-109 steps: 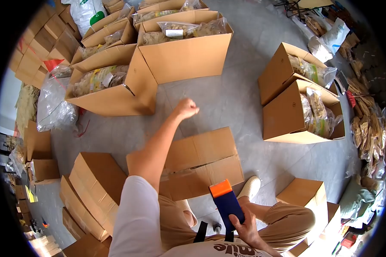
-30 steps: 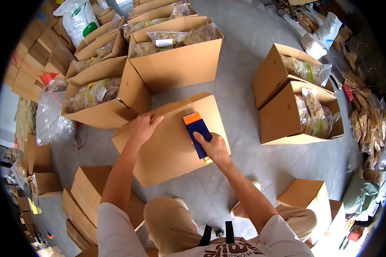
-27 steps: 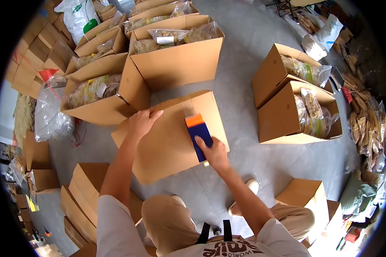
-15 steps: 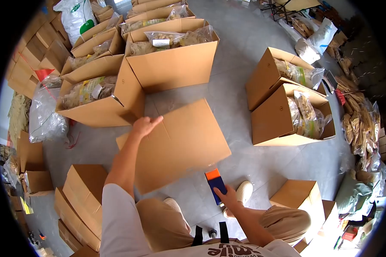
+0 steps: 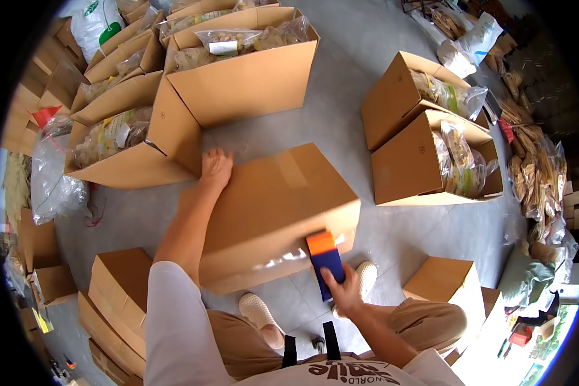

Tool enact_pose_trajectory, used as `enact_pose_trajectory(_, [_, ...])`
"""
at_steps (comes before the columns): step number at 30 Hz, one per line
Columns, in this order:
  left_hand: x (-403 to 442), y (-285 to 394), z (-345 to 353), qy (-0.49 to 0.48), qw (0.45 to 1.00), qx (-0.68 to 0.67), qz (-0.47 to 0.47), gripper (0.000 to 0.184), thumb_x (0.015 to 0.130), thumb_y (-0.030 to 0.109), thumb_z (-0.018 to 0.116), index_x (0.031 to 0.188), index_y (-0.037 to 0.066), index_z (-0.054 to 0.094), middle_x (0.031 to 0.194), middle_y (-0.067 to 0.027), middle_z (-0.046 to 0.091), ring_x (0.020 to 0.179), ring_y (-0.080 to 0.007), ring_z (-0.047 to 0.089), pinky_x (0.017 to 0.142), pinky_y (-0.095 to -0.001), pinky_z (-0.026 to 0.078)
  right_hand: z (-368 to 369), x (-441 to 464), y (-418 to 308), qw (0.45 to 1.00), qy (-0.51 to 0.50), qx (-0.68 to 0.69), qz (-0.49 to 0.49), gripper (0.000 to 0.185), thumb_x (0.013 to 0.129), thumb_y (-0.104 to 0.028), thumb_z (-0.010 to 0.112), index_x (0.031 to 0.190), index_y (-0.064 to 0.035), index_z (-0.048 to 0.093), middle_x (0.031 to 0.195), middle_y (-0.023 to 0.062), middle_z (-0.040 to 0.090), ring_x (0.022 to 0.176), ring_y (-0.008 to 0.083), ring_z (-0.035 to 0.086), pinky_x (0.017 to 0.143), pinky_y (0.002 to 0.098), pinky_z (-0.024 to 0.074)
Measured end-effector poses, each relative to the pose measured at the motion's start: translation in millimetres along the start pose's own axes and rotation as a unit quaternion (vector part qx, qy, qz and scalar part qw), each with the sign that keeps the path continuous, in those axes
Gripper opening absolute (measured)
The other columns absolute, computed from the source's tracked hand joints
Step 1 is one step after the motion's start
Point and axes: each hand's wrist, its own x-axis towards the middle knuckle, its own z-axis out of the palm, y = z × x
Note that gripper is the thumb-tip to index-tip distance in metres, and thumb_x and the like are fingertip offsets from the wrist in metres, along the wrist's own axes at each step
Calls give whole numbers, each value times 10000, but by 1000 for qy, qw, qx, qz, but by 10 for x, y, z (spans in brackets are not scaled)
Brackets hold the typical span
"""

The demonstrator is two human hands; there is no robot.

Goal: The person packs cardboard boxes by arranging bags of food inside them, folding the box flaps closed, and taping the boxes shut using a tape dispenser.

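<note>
A closed cardboard box is in front of me on the grey floor, just beyond my feet. A strip of tape shows on its top face, and shiny clear tape runs along its near side. My left hand grips the box at its far left edge, fingers curled over it. My right hand is wrapped round a narrow blue tape dispenser with an orange end. That orange end is at the near side of the box; whether it touches cannot be told.
Open cartons filled with bagged goods stand at the far left. Two more open cartons are on the right. Several boxes lean at the near left, another box at the near right. Wrapped bundles line the right side.
The box has tipped over, so its taped top and near side now show. My left hand has moved slightly up along it. The dispenser has come up against or close to the box.
</note>
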Motion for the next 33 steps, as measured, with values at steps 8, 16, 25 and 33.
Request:
enact_pose_trajectory(8, [-630, 114, -369, 150, 987, 9, 57, 576, 920, 467, 359, 1396, 146, 303, 1210, -160, 462, 1108, -304, 428, 966, -404, 299, 328, 1553, -1243, 995, -102, -12, -10, 575, 807, -492, 599, 796, 82, 619, 624, 149, 616, 599, 215, 613, 627, 312, 483])
enact_pose_trajectory(16, [105, -112, -335, 58, 995, 29, -74, 547, 946, 459, 291, 1431, 219, 209, 1175, -144, 460, 1040, -310, 446, 944, -424, 299, -41, 186, 321, 997, -20, -61, -35, 452, 796, -398, 632, 875, 46, 611, 711, 185, 617, 671, 266, 620, 630, 341, 476])
enact_pose_trajectory(25, [112, -132, -344, 34, 995, 41, -90, 551, 939, 506, 254, 1421, 238, 237, 1226, -129, 456, 1085, -291, 441, 958, -415, 300, 643, 1261, 956, 973, -82, -187, 110, 574, 739, -518, 622, 759, 56, 625, 677, 198, 620, 677, 309, 634, 603, 386, 475])
enact_pose_trajectory(33, [322, -348, -323, 27, 994, 10, -102, 599, 892, 578, 322, 1358, 202, 361, 1158, -113, 551, 1061, -286, 519, 915, -408, 352, 860, 1259, 499, 979, -19, -193, 57, 501, 752, -444, 639, 784, 57, 628, 715, 209, 622, 708, 307, 629, 637, 390, 480])
